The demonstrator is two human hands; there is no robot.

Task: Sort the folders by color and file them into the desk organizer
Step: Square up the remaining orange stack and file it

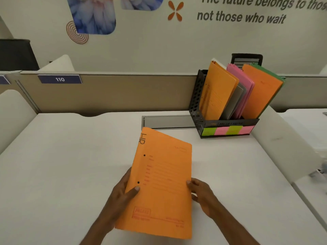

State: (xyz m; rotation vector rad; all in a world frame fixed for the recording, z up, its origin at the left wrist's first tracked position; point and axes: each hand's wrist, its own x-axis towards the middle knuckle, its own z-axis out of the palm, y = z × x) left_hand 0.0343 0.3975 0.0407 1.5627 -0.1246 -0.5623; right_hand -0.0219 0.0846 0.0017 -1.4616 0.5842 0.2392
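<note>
An orange folder [162, 181] marked "HR" is held over the white desk, in front of me. My left hand [122, 193] grips its left edge, thumb on the cover. My right hand [200, 193] holds its right edge. The black mesh desk organizer [196, 101] stands at the back right, well beyond the held folder. It holds an orange folder [217, 91] on the left, then a grey folder [235, 101], pink folders [244, 82], another orange folder [261, 92] and a green folder [276, 75] behind it. Green and pink sticky labels [228, 130] line its front.
The white desk [70, 165] is bounded by a beige partition [123, 92] at the back and white side dividers [283, 138] to the right and left. A grey cable tray slot [166, 122] lies behind the folder, next to the organizer.
</note>
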